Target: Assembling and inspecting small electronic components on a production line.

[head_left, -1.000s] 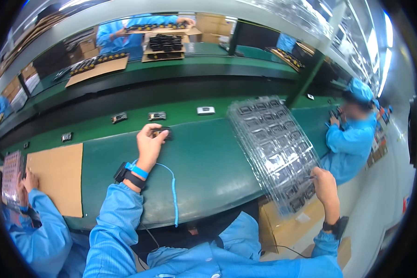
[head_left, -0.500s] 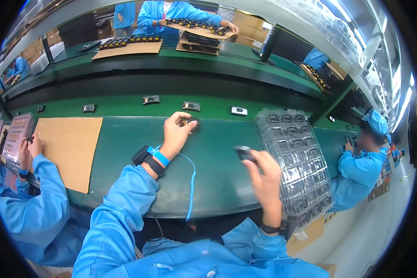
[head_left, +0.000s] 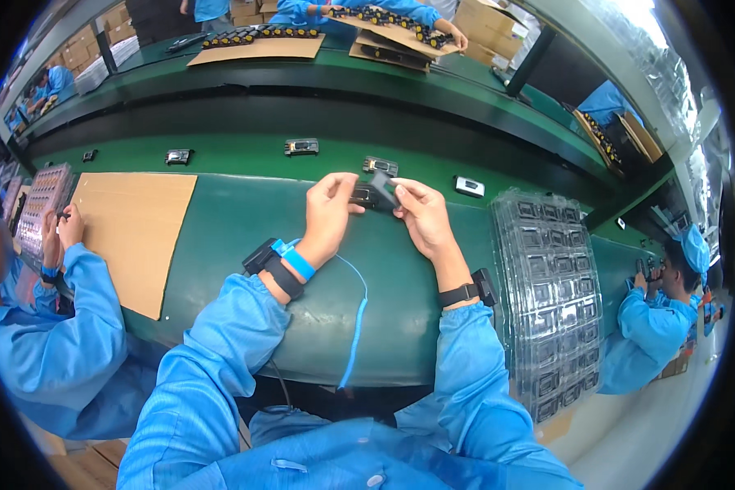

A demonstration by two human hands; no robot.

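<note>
Over the green mat, my left hand (head_left: pixel 327 216) pinches a small dark device (head_left: pixel 363 196) whose inside parts show. Its lower side is close to the mat; whether it rests there I cannot tell. My right hand (head_left: pixel 426 220) holds a black plastic cover (head_left: pixel 383 191), tilted, against or just above the device's right end. Fingertips of both hands are nearly together. Just beyond them sits a similar open device (head_left: pixel 380 167) on the green strip. A blue coiled cord (head_left: pixel 359 318) hangs near the blue band on my left wrist.
To my right stands a stack of clear moulded trays (head_left: pixel 547 302); to my left lies a cardboard sheet (head_left: pixel 139 237). Along the strip are more devices (head_left: pixel 302 146) and a white-topped one (head_left: pixel 469 187). Co-workers in blue sit at either side (head_left: pixel 649 318); another handles a loaded cardboard sheet (head_left: pixel 392 23) opposite.
My right hand has come left and forward from beside the trays, bringing the black cover to the device in my left hand. The whole view has shifted slightly.
</note>
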